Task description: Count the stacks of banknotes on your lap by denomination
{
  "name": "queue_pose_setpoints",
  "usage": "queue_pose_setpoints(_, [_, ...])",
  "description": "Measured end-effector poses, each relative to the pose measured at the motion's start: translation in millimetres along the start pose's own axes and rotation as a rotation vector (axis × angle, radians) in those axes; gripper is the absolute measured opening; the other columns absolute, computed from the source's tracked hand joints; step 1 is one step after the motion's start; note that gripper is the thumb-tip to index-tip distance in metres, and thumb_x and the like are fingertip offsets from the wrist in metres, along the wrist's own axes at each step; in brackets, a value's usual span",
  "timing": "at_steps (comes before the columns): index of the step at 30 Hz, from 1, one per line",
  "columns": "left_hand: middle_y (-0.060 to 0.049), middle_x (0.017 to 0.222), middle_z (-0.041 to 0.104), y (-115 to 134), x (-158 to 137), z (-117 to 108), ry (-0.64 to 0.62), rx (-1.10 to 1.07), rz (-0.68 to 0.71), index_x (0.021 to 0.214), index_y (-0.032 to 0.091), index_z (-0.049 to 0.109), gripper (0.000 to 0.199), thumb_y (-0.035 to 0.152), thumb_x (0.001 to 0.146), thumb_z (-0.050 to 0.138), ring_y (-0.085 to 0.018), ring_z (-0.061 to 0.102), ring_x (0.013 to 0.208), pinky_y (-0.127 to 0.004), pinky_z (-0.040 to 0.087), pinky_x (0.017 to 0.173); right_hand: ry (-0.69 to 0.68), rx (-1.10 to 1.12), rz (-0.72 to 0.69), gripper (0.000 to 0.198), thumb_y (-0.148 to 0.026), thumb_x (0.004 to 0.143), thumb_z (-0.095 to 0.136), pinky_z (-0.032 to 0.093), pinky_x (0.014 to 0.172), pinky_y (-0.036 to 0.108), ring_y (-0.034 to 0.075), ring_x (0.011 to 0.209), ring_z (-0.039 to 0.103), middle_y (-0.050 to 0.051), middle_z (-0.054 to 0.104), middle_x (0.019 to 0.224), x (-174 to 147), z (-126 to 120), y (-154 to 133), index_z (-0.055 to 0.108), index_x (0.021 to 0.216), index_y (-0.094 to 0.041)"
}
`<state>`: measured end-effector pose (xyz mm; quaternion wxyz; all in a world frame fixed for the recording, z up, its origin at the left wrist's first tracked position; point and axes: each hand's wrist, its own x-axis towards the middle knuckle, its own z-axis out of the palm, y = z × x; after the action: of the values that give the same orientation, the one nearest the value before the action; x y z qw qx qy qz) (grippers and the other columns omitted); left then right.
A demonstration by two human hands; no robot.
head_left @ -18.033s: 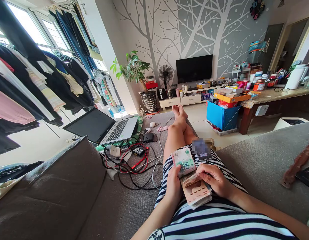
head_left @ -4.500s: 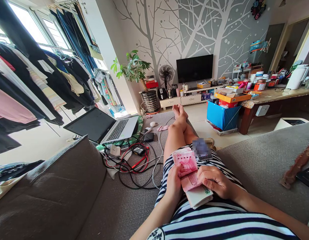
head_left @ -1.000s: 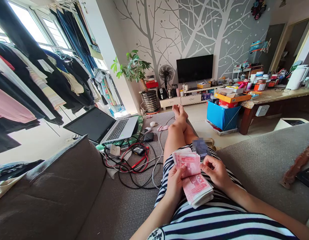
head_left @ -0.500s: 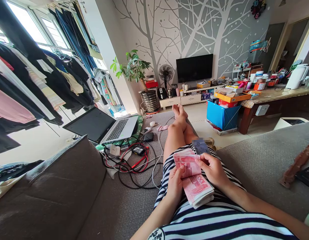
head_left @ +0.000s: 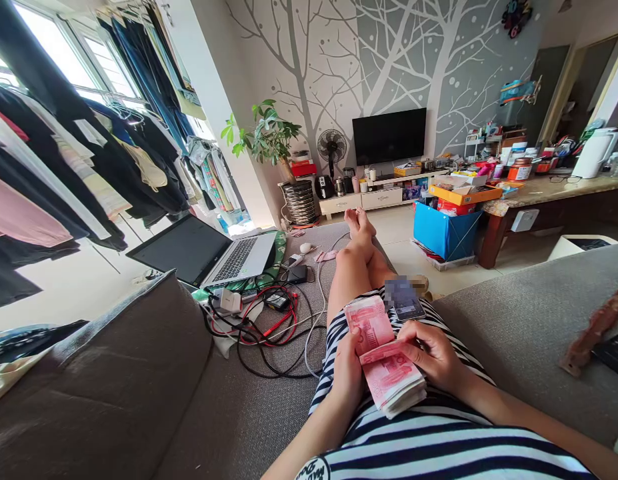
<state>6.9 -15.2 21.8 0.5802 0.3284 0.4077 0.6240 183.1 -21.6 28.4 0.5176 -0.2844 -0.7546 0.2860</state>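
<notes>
A thick stack of red banknotes [head_left: 396,383] rests on my lap over striped fabric [head_left: 439,443]. My left hand [head_left: 349,370] grips the stack at its left side, thumb lying on top of the notes. Beyond that thumb, more banknotes [head_left: 369,320] lie fanned back toward my knees. My right hand [head_left: 431,353] pinches the edge of a single raised banknote [head_left: 381,351], which bends across the middle of the stack. Just past my right hand, a phone [head_left: 406,300] lies on my thigh, its far end blurred out.
On the grey sofa [head_left: 259,420] to my left are an open laptop [head_left: 239,260], tangled cables [head_left: 269,333] and chargers [head_left: 229,300]. A blue box [head_left: 446,230] stands on the floor beside a cluttered table [head_left: 553,193]. A brown strap-like item [head_left: 596,320] lies at right.
My right hand has drawn back toward me, from the far notes to the middle of the stack, with one banknote's edge in its fingers. The left hand stays nearly still.
</notes>
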Motion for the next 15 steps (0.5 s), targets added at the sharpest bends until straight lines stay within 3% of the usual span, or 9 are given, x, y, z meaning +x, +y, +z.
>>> queue_pose_setpoints(7, [-0.004, 0.076, 0.073, 0, 6, -3, 0.079, 0.133, 0.081, 0.069, 0.021, 0.069, 0.025, 0.045, 0.074, 0.065, -0.034, 0.068, 0.093, -0.046, 0.053, 0.077, -0.183, 0.068, -0.178, 0.024, -0.037, 0.097, 0.051, 0.045, 0.076, 0.031, 0.018, 0.083, 0.06, 0.005, 0.064, 0.086, 5, -5, -13, 0.067, 0.093, -0.02])
queue_pose_setpoints(11, [-0.003, 0.08, 0.073, 2, 6, -4, 0.051, 0.185, 0.096, 0.07, 0.022, 0.069, 0.025, 0.045, 0.077, 0.062, -0.034, 0.067, 0.098, -0.049, 0.051, 0.084, -0.231, 0.057, -0.189, 0.028, -0.041, 0.096, 0.052, 0.047, 0.075, 0.031, 0.018, 0.082, 0.061, 0.006, 0.065, 0.086, 8, -6, -17, 0.069, 0.09, -0.019])
queue_pose_setpoints(15, [-0.003, 0.082, 0.074, 3, 4, 0, 0.046, 0.053, 0.047, 0.071, 0.021, 0.07, 0.018, 0.039, 0.072, 0.068, -0.035, 0.067, 0.099, -0.046, 0.052, 0.081, -0.253, 0.031, -0.134, 0.03, -0.043, 0.095, 0.051, 0.048, 0.077, 0.034, 0.019, 0.081, 0.062, 0.006, 0.066, 0.085, 7, -8, -21, 0.069, 0.089, -0.02])
